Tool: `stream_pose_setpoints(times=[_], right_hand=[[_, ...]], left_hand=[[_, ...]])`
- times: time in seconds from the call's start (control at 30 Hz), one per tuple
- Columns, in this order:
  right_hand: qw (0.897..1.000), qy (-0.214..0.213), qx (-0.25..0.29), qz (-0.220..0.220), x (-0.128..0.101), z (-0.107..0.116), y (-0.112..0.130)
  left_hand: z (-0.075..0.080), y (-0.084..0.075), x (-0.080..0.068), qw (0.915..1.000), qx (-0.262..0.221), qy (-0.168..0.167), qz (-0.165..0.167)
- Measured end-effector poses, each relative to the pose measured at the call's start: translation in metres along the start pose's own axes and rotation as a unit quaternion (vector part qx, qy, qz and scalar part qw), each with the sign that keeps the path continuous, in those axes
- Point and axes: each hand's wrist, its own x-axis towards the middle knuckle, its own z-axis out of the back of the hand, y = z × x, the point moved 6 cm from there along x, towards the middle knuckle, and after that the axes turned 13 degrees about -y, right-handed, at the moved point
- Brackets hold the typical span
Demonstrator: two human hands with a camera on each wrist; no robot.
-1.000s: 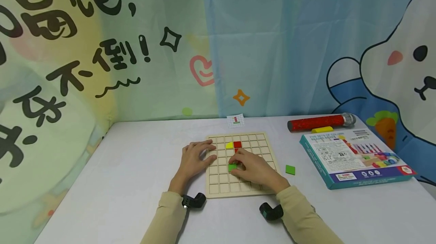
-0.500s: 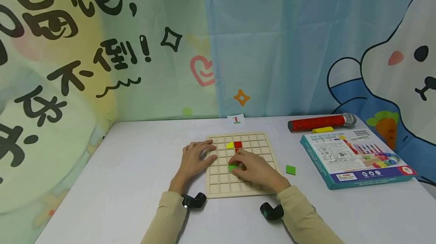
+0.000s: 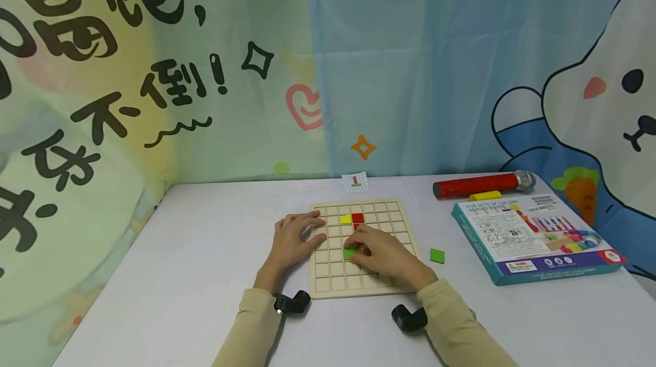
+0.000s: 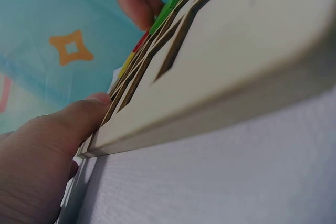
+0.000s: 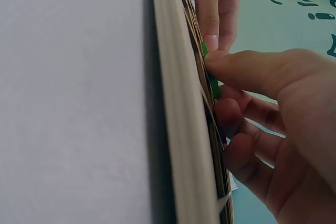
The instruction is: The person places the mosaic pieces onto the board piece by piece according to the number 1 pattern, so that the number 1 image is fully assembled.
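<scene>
A wooden grid board (image 3: 328, 284) lies on the white table with a yellow tile (image 3: 345, 219) and a red piece (image 3: 357, 217) near its far side; the right hand partly covers the red. My right hand (image 3: 381, 253) pinches a green tile (image 3: 349, 252) low over the grid, left of the board's middle. In the right wrist view the thumb (image 5: 231, 64) meets the tile's near side and the fingertips its other end. At the board's left edge my left hand (image 3: 294, 239) rests with fingers spread; its thumb (image 4: 97, 100) lies on the frame in the left wrist view.
Another green tile (image 3: 437, 256) lies right of the board. A small patterned card (image 3: 355, 182) stands behind it. At the right are a teal-edged box (image 3: 538, 236), a red microphone-shaped tube (image 3: 474, 184) and a yellow stick (image 3: 485, 195). A printed curtain (image 3: 379, 70) hangs behind the table.
</scene>
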Motion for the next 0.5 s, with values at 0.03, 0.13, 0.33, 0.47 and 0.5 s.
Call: stream_pose_setpoints(times=[0.03, 0.13, 0.33, 0.47, 0.5], right_hand=[[1.000, 0.001, 0.001, 0.002, 0.000, 0.000, 0.000], [1.000, 0.002, 0.004, 0.006, 0.000, 0.002, 0.001], [1.000, -0.002, 0.022, -0.018, 0.000, 0.013, -0.008], [0.998, 0.002, 0.041, -0.055, -0.002, 0.026, -0.022], [0.997, 0.004, 0.047, -0.062, -0.003, 0.029, -0.026]], left_hand=[[0.000, 0.000, 0.000, 1.0000, -0.001, 0.000, 0.000], [0.000, 0.000, 0.000, 1.0000, -0.002, -0.001, 0.000], [0.001, -0.001, 0.000, 1.0000, -0.003, -0.001, -0.001], [0.001, -0.002, 0.000, 1.0000, -0.005, -0.004, -0.005], [0.001, -0.002, 0.000, 1.0000, -0.004, -0.004, -0.005]])
